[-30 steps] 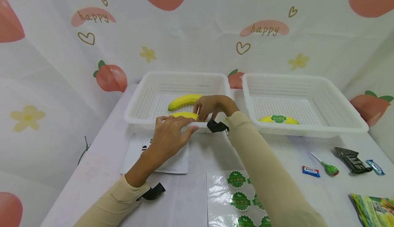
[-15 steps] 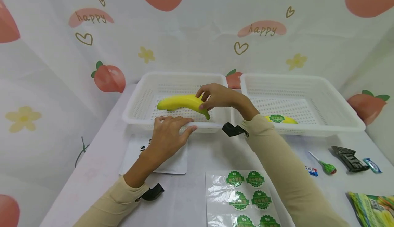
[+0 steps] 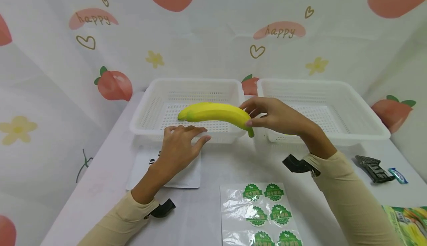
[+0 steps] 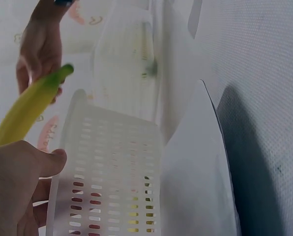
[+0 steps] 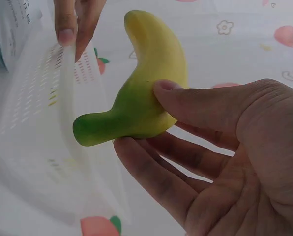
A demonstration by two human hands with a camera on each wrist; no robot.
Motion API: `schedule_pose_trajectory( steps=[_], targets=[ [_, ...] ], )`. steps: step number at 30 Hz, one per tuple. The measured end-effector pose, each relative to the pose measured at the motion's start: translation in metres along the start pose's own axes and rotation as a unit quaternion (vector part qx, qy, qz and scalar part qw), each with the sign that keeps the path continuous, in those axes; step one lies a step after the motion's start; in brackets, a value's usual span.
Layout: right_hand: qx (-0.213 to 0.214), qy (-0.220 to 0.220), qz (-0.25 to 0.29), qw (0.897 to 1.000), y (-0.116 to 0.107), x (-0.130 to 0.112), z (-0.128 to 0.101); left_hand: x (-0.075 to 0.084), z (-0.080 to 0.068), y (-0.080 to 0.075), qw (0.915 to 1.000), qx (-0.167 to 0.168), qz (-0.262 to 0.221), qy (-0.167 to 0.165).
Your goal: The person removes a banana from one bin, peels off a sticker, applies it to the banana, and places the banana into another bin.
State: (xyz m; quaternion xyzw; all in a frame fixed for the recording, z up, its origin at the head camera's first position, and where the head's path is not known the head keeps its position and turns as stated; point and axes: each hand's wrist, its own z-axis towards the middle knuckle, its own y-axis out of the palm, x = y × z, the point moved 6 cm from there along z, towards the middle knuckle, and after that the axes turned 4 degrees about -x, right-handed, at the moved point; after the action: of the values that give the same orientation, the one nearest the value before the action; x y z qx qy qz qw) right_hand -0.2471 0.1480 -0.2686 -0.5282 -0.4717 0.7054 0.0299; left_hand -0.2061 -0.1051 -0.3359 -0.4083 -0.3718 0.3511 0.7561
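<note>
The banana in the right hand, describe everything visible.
The banana looks smooth, curved and yellow, green at its stem. The right hand pinches it near the stem between thumb and fingers. Held aloft, its stem slants down past the side of the left basket in the head view, and its body hides part of another banana.

a white curtain (image 3: 207, 42) printed with peaches, flowers and "happy" hangs behind a white-covered table (image 3: 210, 209).

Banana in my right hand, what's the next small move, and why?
Probably draw the banana right, clear of the left basket: the right hand grips it near one end, but its other end hangs above that basket, which the left hand holds by the rim.
</note>
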Motion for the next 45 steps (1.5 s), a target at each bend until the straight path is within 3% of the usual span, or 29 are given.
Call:
schedule_pose_trajectory(
  steps=[7, 12, 18, 25, 29, 33, 35, 38, 42, 45],
  targets=[
    [-0.011, 0.002, 0.002, 1.0, 0.012, 0.021, -0.05, -0.001, -0.001, -0.001, 1.0, 0.001, 0.001, -0.006],
    [-0.029, 0.018, 0.0, 0.999, 0.024, 0.04, -0.073, -0.001, 0.0, 0.0, 0.9999, -0.008, -0.008, -0.011],
    [-0.052, 0.049, 0.026, 0.997, 0.038, 0.064, -0.084, -0.001, 0.0, -0.001, 0.9996, -0.012, -0.015, -0.02],
    [-0.069, 0.054, 0.025, 0.996, 0.049, 0.081, -0.081, 0.001, 0.0, -0.001, 0.9997, -0.016, -0.007, -0.02],
    [-0.074, 0.063, 0.024, 0.995, 0.052, 0.089, -0.08, 0.01, -0.001, -0.006, 0.9993, 0.023, -0.014, 0.026],
    [-0.082, 0.072, 0.025, 0.994, 0.057, 0.096, -0.079, 0.037, -0.009, -0.01, 0.9871, 0.056, -0.066, 0.135],
    [-0.085, 0.08, 0.028, 0.993, 0.059, 0.099, -0.078, 0.053, -0.016, -0.004, 0.9777, 0.028, -0.095, 0.185],
    [-0.088, 0.093, 0.03, 0.991, 0.061, 0.102, -0.077, 0.072, -0.027, 0.017, 0.9672, -0.073, -0.115, 0.215],
    [-0.085, 0.104, 0.025, 0.991, 0.062, 0.104, -0.076, 0.082, -0.042, 0.051, 0.9546, -0.215, -0.108, 0.176],
    [-0.078, 0.11, 0.021, 0.991, 0.062, 0.105, -0.076, 0.081, -0.049, 0.065, 0.9482, -0.265, -0.099, 0.145]
  ],
)
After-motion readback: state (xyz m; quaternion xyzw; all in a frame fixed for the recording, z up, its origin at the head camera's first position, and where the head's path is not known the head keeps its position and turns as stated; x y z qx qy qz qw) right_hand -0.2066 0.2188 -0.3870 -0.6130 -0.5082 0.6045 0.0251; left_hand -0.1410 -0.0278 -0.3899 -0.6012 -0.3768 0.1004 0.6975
